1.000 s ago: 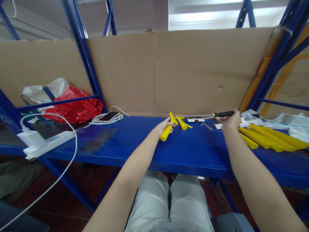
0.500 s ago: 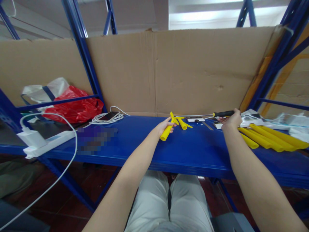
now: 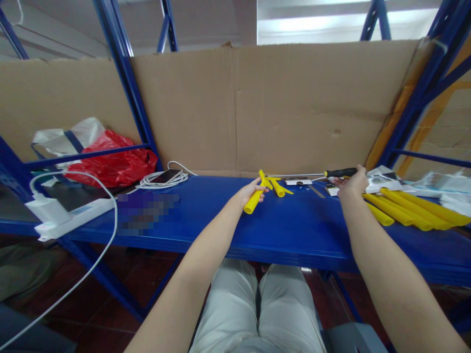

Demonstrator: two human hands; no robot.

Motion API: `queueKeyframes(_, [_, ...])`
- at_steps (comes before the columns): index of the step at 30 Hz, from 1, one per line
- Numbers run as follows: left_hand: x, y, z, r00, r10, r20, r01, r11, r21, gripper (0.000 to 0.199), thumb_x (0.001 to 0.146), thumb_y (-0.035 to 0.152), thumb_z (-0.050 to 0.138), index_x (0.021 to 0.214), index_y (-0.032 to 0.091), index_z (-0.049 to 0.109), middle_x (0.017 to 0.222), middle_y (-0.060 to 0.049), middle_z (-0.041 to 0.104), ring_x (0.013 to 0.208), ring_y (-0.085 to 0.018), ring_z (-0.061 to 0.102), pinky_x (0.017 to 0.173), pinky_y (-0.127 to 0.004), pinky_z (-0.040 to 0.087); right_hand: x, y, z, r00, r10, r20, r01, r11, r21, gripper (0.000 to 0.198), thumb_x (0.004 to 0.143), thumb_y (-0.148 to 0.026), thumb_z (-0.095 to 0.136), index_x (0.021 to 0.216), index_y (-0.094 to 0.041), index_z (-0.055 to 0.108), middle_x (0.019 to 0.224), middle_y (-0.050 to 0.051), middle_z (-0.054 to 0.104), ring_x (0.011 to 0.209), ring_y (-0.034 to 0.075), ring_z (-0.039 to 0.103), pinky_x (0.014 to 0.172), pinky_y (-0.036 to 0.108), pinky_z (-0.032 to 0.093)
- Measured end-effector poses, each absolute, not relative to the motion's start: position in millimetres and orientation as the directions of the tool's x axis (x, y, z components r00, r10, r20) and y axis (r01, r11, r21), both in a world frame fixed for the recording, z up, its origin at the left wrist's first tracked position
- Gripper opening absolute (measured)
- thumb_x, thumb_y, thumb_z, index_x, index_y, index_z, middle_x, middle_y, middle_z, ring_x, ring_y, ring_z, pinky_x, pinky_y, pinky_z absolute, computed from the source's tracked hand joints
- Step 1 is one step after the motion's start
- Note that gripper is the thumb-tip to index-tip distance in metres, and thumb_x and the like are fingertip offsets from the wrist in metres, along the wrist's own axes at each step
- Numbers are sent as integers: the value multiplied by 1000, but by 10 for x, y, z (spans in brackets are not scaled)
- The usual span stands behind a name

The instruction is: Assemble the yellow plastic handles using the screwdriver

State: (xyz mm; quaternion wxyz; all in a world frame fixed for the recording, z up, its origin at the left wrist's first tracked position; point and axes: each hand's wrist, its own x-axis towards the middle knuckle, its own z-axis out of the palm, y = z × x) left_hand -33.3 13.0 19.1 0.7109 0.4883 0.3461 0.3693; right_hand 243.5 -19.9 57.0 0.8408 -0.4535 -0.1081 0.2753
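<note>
Nearest, yellow tubes (image 3: 419, 222) lie beside the right forearm (image 3: 386, 264), which could nudge one and send it rolling across the tabletop (image 3: 305, 230). Mid-tabletop, the left hand's (image 3: 253, 193) fingers grasp a forked yellow piece (image 3: 253, 202); a loose hold might let it twist. The right hand's (image 3: 353, 185) fingers clasp a screwdriver (image 3: 340, 173) near its butt, shaft reaching toward that fork (contact is too small to tell); held so far back, the tip could slip toward the left fingers.
</note>
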Motion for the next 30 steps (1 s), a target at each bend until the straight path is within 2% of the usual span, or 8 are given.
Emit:
queueKeyframes(14, [-333,122,203,478,867,-142,-202,266,942,71,84,0,38,145,31,22,77,-2,58,41,-6,43,40,-17,36,2343,-243,605,852,509,126,-259,618,-742,7,87,-24,36,83,-21,41,54,-8,44,34,10,48,32,20,46])
queueKeyframes(21, [-330,161,180,460,876,-143,-210,264,941,72,84,-1,40,145,31,22,72,0,55,39,-5,43,39,-15,35,2307,-275,619,858,480,182,-237,685,-689,11,89,-18,35,79,-20,39,51,-10,40,32,9,45,30,20,43])
queueKeyframes(30, [-326,121,223,441,880,-179,-190,287,939,68,86,0,37,145,30,19,70,0,54,39,-6,42,38,-15,34,2265,-296,619,835,493,246,-248,735,-631,15,89,-15,29,77,-22,35,53,-9,41,36,10,49,32,21,45])
